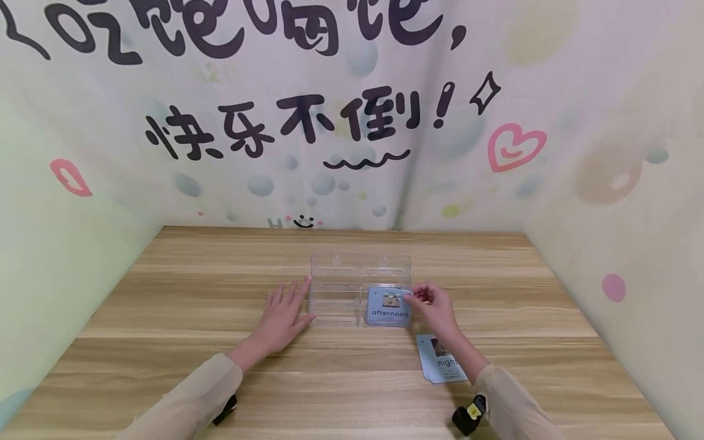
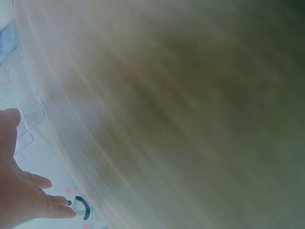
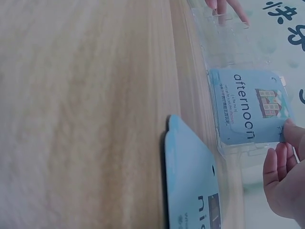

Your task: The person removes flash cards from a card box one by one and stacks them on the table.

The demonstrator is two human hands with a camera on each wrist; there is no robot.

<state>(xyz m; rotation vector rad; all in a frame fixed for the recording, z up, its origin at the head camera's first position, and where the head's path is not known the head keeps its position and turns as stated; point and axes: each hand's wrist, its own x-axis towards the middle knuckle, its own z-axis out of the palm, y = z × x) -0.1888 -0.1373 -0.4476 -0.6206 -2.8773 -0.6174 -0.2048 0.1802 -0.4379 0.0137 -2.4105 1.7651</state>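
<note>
A clear plastic card rack (image 1: 335, 304) with two columns of slots stands on the table. In its lower right slot sits a light blue card (image 1: 379, 315) printed "afternoon". My right hand (image 1: 438, 310) pinches that card at its upper right corner, the thumb (image 3: 291, 128) over its face and the other fingers curled beside the rack. With fingers spread, my left hand (image 1: 277, 322) touches the rack's left edge. Below my right wrist lies a blue stack of cards (image 1: 431, 360) with "night" on top, partly hidden by the forearm.
The wood-grain table (image 1: 341, 397) reaches back to a printed cloth backdrop (image 1: 275, 177) with dark lettering. Pale side walls (image 1: 621, 232) border the table. Black wrist straps (image 1: 467, 418) show at both sleeves.
</note>
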